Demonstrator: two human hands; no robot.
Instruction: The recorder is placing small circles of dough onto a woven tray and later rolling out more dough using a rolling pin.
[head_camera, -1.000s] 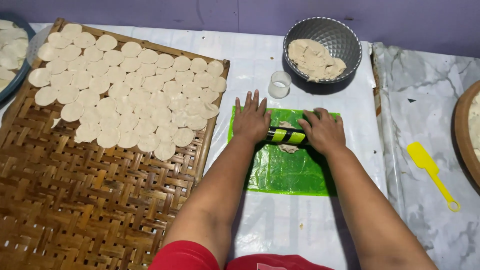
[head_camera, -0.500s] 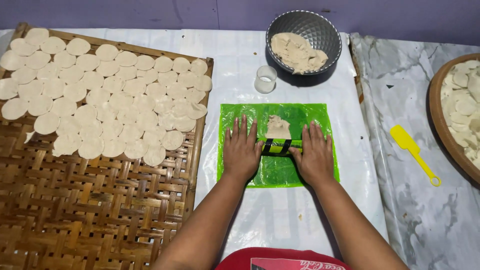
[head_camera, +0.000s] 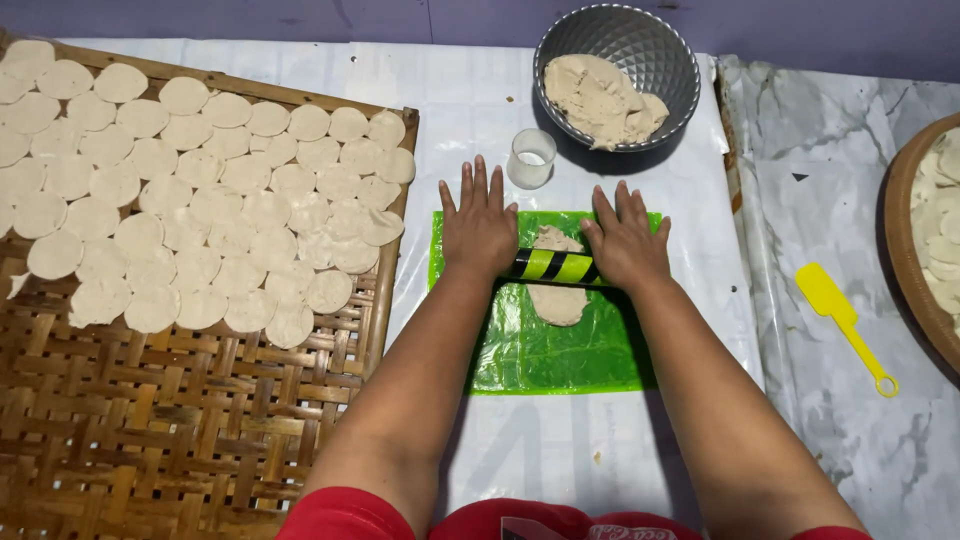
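Dough (head_camera: 558, 300) lay flat on green plastic (head_camera: 545, 350), under a striped roller (head_camera: 553, 266) pinned between left hand (head_camera: 478, 228) and right hand (head_camera: 626, 243), both palms flat, fingers spread.

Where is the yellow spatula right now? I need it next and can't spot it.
In the head view the yellow spatula lies on the marbled sheet to the person's right, apart from the right hand, between the green plastic sheet and the round tray at the right edge.

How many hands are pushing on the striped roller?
2. The left hand presses the left end of the striped roller, the right hand the right end, over dough on the green sheet.
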